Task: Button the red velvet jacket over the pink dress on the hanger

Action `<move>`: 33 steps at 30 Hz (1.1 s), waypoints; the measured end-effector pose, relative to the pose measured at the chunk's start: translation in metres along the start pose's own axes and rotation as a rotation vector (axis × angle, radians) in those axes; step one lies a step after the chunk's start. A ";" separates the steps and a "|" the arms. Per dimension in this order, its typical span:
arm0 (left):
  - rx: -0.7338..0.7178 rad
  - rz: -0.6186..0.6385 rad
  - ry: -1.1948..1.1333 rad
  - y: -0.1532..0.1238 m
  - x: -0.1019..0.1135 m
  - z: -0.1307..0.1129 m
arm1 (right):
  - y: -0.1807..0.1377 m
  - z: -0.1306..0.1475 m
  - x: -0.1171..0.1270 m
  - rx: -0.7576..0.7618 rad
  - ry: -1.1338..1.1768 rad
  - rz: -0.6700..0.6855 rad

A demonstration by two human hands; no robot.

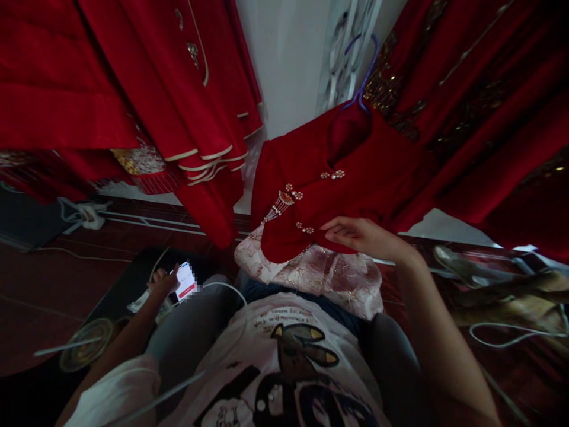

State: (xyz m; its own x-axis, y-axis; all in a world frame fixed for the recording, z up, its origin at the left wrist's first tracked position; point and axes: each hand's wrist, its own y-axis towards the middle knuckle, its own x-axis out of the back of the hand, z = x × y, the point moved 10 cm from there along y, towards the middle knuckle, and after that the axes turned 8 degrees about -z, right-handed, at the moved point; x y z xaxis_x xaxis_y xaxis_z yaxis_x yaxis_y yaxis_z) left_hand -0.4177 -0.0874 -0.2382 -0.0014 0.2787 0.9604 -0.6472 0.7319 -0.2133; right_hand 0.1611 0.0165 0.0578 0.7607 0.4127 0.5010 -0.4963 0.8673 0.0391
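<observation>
A red jacket (306, 148) with beaded flower fastenings (304, 228) hangs in front of me on a purple hanger (362, 77). Below its hem spreads a pale pink brocade skirt (329, 276), which reaches my lap. My right hand (355, 234) is over the jacket's lower front, beside the lowest fastening. Its fingers are loosely stretched out and hold nothing I can see. Off to the left, my left hand (162, 280) has a finger or thumb on the edge of a phone (184, 281) with a lit screen. Its other fingers are curled, partly hidden.
Red garments with pale piping (178, 89) hang at the left, and gold-sequined red ones (480, 89) at the right. A plastic cup with a straw (86, 344) stands by my left forearm. A white cable (226, 284) crosses my lap. Clutter (511, 296) lies at the right.
</observation>
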 end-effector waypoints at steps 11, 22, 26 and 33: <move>0.007 0.001 -0.004 0.008 -0.012 0.015 | 0.001 -0.006 0.005 -0.004 -0.022 -0.007; -0.071 -0.019 0.127 -0.001 -0.015 0.008 | -0.001 -0.007 0.002 -0.059 -0.045 0.032; -0.081 -0.050 0.143 -0.007 -0.010 0.002 | -0.001 -0.007 0.002 -0.062 -0.041 0.037; -0.131 -0.024 0.184 -0.015 -0.002 -0.009 | 0.000 -0.009 0.002 -0.052 -0.059 0.032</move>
State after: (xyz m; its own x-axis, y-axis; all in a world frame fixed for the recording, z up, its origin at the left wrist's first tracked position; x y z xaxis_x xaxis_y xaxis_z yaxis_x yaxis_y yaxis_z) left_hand -0.4008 -0.0930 -0.2383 0.1595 0.3598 0.9193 -0.5407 0.8110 -0.2236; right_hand 0.1666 0.0204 0.0508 0.7181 0.4241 0.5518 -0.4962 0.8679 -0.0213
